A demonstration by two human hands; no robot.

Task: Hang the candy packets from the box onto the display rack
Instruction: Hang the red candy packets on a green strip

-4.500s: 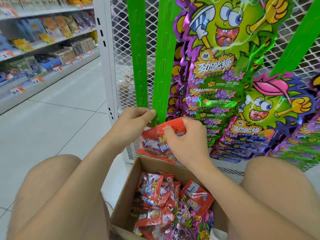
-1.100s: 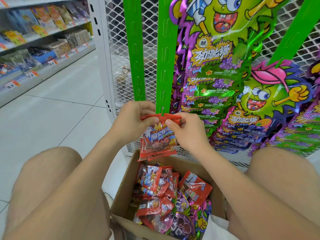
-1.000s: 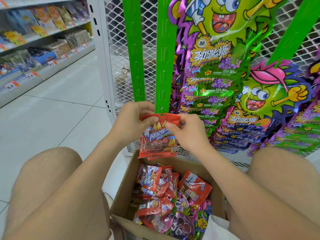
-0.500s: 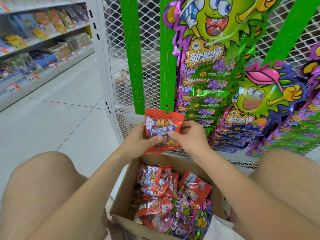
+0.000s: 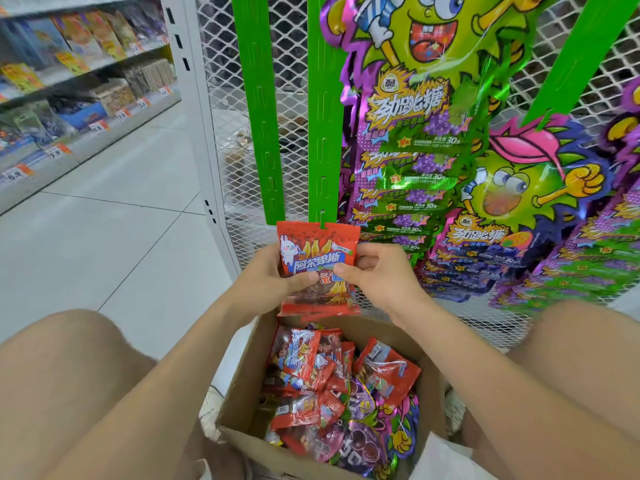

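Red packet reads 阿尔卑斯; hanging purple packets read 劲跳糖 and 30

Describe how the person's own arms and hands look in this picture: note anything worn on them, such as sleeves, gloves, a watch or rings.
The left hand and right hand are bare: no gloves, and no rings that show. The left forearm and right forearm are bare too, with no sleeve, watch or bracelet in view.

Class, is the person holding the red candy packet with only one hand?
No, the left hand and the right hand both grip the red candy packet, thumbs on its front.
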